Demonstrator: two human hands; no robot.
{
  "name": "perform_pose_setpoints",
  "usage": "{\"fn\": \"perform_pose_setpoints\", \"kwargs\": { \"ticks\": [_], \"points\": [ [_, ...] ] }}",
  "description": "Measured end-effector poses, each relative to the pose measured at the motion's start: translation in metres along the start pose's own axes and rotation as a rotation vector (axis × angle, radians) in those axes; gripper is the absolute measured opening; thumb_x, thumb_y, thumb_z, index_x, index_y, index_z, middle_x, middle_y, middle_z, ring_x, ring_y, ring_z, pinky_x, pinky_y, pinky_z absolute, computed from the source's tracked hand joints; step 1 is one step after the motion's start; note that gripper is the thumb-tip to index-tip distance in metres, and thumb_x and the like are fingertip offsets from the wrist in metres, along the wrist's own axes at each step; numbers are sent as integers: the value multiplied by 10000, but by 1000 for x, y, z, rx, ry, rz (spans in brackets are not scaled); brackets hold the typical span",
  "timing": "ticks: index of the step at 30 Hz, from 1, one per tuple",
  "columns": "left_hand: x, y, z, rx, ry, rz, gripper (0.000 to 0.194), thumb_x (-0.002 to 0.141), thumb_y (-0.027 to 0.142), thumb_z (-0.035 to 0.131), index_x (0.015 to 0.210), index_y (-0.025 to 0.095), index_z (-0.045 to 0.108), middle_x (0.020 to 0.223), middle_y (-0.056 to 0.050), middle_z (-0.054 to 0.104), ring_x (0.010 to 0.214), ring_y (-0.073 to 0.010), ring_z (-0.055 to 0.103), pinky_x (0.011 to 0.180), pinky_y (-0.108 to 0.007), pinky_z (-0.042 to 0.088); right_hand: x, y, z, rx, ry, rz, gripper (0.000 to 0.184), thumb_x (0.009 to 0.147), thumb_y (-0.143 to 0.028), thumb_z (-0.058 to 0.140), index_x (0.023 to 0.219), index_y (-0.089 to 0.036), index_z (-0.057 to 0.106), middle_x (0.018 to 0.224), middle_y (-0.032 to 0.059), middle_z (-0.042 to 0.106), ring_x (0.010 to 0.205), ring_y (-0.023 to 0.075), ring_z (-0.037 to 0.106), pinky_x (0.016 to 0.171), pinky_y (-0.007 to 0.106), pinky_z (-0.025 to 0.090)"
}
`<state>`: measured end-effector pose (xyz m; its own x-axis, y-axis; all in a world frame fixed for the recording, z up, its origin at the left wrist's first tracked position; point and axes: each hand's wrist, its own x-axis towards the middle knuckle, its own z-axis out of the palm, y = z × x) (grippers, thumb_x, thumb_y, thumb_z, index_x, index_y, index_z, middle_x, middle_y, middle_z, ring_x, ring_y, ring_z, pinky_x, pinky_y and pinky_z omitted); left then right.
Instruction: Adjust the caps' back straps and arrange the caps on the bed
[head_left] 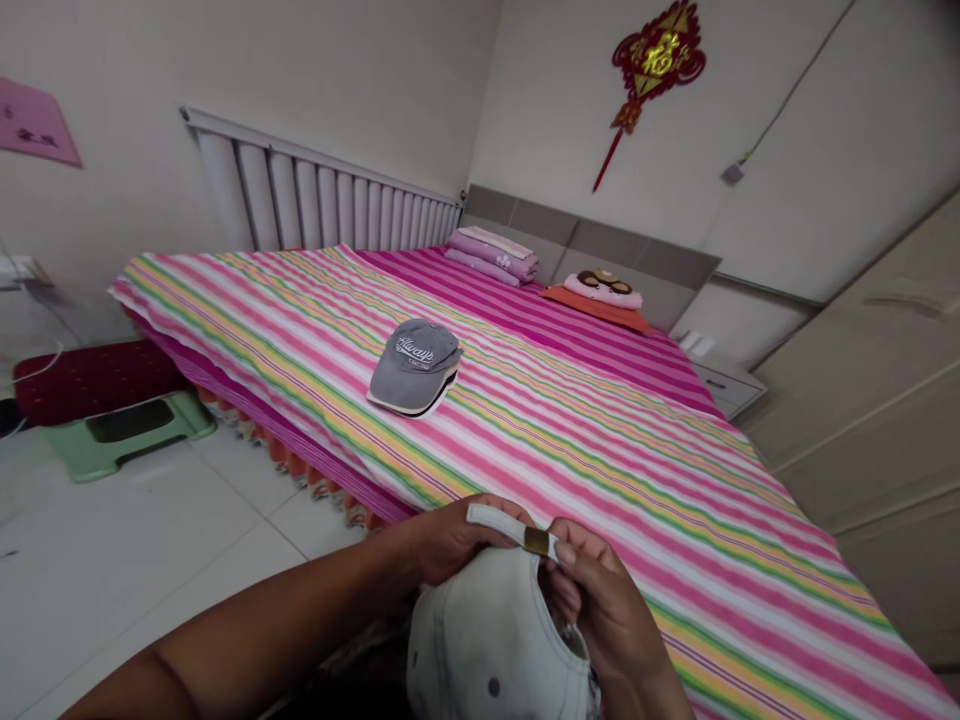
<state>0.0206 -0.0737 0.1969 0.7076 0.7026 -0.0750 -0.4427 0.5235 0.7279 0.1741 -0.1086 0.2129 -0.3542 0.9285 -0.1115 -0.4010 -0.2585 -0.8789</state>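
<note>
I hold a white cap [491, 650] close below me, over the near edge of the bed. My left hand [450, 540] is closed on the cap's white back strap. My right hand [600, 605] pinches the strap's brass buckle [537, 541] between thumb and fingers. A grey cap [415, 367] with white lettering lies flat on the striped bedspread [600, 440], well beyond both hands.
Folded purple bedding [491, 255] and a pink pillow on orange cloth [604, 292] lie at the headboard. A green stool with a dark red cushion [112, 405] stands on the tiled floor at left. Wardrobe doors [870, 400] stand at right, a radiator [322, 200] behind the bed.
</note>
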Motion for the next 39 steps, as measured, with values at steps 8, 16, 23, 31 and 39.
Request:
{"fn": "perform_pose_setpoints", "kwargs": {
  "ticks": [8,16,23,31,39],
  "points": [
    [5,-7,-9,10,18,39,265,465,233,749,672,97,652,558,-6,583,504,-79,487,510,-196,331,6,5,4,92,-24,3,247,680,-301,645,548,-167,485,336,-85,350,294,25,223,314,147,207],
    [7,-15,-8,-68,64,9,279,467,291,763,617,96,631,534,-16,591,507,-113,520,576,-256,398,6,9,8,62,-25,14,227,683,-308,636,567,-169,500,341,-92,334,288,26,216,305,151,187],
    [7,-1,-9,-29,101,96,100,498,182,630,543,120,566,455,9,533,413,-85,455,451,-207,320,8,13,-4,4,76,-12,272,696,-320,630,550,-175,452,353,-93,319,326,36,203,355,182,156],
    [9,4,-21,-42,131,180,182,568,258,646,546,132,516,426,44,426,383,-52,356,411,-199,252,7,7,-13,225,157,-150,263,741,-296,585,541,-192,450,413,-81,294,381,68,231,412,215,285],
    [8,17,-28,-124,279,170,211,533,232,703,636,114,562,509,31,500,440,-56,429,469,-187,333,7,3,-43,213,170,-190,224,654,-386,681,804,-230,625,777,12,630,740,156,570,644,273,457]
  ]
}}
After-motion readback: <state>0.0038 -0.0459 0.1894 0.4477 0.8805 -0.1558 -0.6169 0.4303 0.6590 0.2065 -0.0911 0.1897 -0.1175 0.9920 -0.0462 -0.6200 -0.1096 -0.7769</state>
